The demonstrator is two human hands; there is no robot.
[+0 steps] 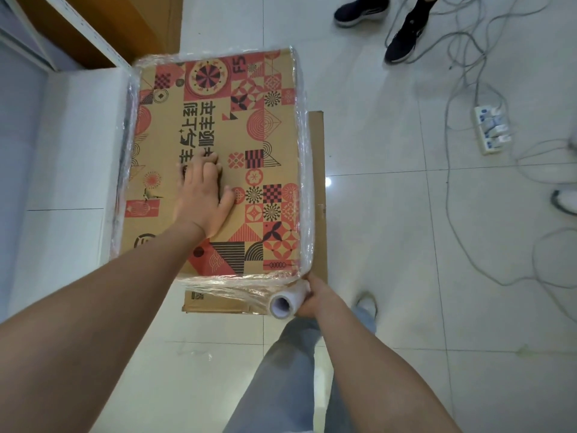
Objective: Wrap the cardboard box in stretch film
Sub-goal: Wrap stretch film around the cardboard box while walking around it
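Box [218,126] is lying lengthwise away from me; my left hand [201,195] is pressing flat on it while my right hand [315,300] is gripping the film roll [285,303] at its near right corner.

Looks like a packing or storage room, not a home. Glossy white floor tiles [390,214], loose cables [452,170] trailing to a power strip [491,132], flat cardboard [317,170] on the floor, a white metal shelf frame [78,35] by the wall. Shoes [402,42] of a bystander at the top edge.
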